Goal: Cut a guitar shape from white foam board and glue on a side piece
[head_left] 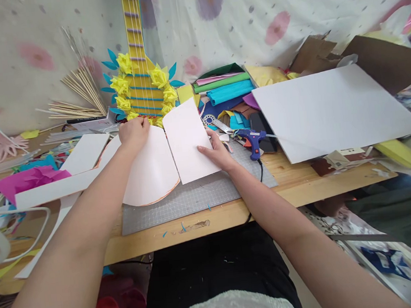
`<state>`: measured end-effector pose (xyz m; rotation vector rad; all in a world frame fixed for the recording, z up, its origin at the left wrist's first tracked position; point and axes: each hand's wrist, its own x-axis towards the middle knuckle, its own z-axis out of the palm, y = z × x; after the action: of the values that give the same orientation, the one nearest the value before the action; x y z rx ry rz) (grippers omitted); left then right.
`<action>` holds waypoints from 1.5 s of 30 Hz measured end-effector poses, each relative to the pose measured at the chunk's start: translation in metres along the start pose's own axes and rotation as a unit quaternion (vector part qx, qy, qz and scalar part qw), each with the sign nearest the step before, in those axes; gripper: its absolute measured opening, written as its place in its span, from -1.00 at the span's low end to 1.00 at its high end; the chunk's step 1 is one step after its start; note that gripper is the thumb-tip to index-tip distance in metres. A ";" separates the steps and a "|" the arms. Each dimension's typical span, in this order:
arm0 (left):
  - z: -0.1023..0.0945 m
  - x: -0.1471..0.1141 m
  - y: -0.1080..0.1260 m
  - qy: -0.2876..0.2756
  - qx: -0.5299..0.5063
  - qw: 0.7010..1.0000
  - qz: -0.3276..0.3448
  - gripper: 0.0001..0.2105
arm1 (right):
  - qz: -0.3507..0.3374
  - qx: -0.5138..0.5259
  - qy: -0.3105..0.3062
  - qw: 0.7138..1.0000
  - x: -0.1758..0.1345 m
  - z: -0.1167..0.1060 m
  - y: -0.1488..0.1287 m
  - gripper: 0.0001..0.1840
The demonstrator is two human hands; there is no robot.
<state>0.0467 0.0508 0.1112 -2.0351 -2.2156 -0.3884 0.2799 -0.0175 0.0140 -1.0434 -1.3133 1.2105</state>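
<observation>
My left hand [135, 134] is closed at the far edge of a curved white board [151, 168]; its fingertips are hidden. The board's rounded near edge has an orange line along it. My right hand [217, 151] grips the right edge of a separate white piece [190, 145], thumb on top and fingers beneath. This piece is slightly raised, and a narrow dark gap divides its left edge from the curved board. Under both lies a grey cutting mat [195, 205]. Just right of my right hand is a blue hot glue gun [253, 140].
Behind my hands stands a yellow guitar-shaped craft [145, 92] with yellow paper flowers. A large white board [335, 114] lies at the right, near coloured paper rolls [229, 92]. Wooden sticks [85, 95], white offcuts [85, 155] and magenta paper [31, 181] are at the left.
</observation>
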 end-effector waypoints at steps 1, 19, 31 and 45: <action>0.000 0.000 0.000 0.001 0.001 1.000 0.002 -0.62 | 0.001 0.002 0.000 1.000 0.000 0.000 0.000 -0.23; -0.001 -0.002 0.002 -0.001 0.017 1.000 0.004 -0.60 | 0.008 0.010 -0.013 1.000 0.000 0.000 0.000 -0.23; 0.002 0.000 -0.001 0.002 0.021 1.000 0.008 -0.59 | 0.021 0.000 -0.013 1.000 0.002 -0.002 0.006 -0.16; 0.011 0.001 -0.007 -0.003 0.017 1.000 -0.001 -0.60 | 0.006 -0.056 0.000 0.998 0.004 -0.001 0.014 -0.15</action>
<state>0.0406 0.0537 0.0999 -2.0185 -2.2124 -0.3434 0.2802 -0.0123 0.0008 -1.1326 -1.3886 1.1576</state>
